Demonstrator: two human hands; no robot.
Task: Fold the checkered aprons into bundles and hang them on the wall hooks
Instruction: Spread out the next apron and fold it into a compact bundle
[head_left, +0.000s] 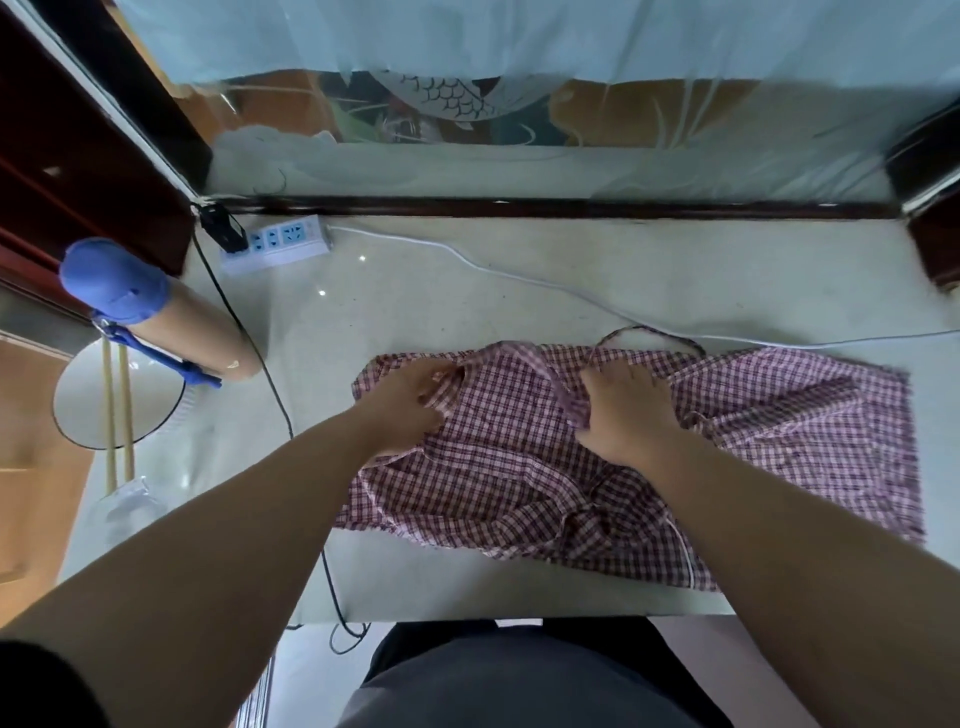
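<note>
The folding step is in hand, and judging by how loose the cloth lies, it is at an early stage. The checkered apron (509, 467) lies rumpled and mostly spread on the table (467, 291), from its middle out toward 3 o'clock, with no bundle formed yet. The left hand (410, 400) sits at the apron's 10 o'clock corner, its grip closed on a bunch of cloth near the top edge. The right hand (623, 410) sits near the apron's 12 o'clock, its grip curled over a raised ridge of cloth just below the neck strap (649, 332). The next move probably calls for drawing the held edges over toward 6 o'clock and tucking the loose ties in so they do not trail. No wall hooks are in view. A power strip (275, 241) lies at the table's 10 o'clock.
</note>
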